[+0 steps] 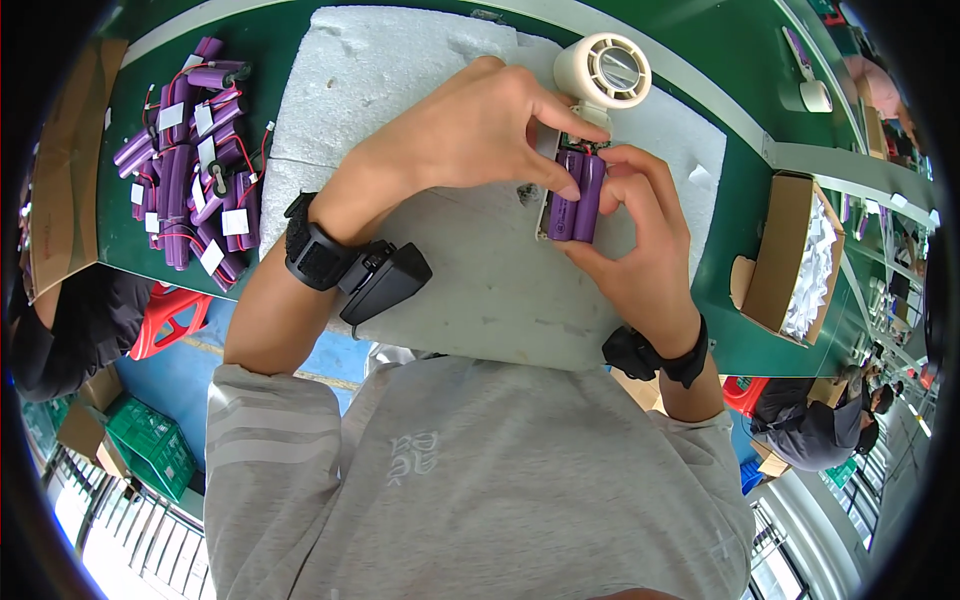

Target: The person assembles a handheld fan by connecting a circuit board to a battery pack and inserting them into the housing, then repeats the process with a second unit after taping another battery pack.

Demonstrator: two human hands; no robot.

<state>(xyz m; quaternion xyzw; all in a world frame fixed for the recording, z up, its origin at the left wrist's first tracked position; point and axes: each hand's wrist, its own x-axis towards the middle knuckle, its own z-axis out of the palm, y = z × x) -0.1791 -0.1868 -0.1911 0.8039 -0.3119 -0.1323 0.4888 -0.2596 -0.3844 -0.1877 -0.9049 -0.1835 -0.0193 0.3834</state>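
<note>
Over the far part of the white foam slab (410, 60), I have the left hand (480, 125) with thumb and forefinger apart, the thumb tip on the purple battery pack (578, 205) and the forefinger beside the neck of the cream fan (603, 70). My right hand (642, 225) is clamped on the pack, thumb at the near end, fingers curled at the far end; it may take in the shell too, but from overhead I can't be sure. The pack lies along the fan's handle (543, 230), whose pale edge shows on its left. I judge the cells dense for their bulk, stiff and slick, so I'd hold them by their long sides and spare the thin red wires (590, 151), likely the fragile part. The shell should be light and rigid. The left hand's other fingers are hidden, and the wiring is half covered. Farther out, more wired packs (176, 190) lie heaped on the green bench (722, 275). A carton (778, 240) of white slips (815, 262) stands at the right; a second carton (75, 150), far left, is partly cut off.
</note>
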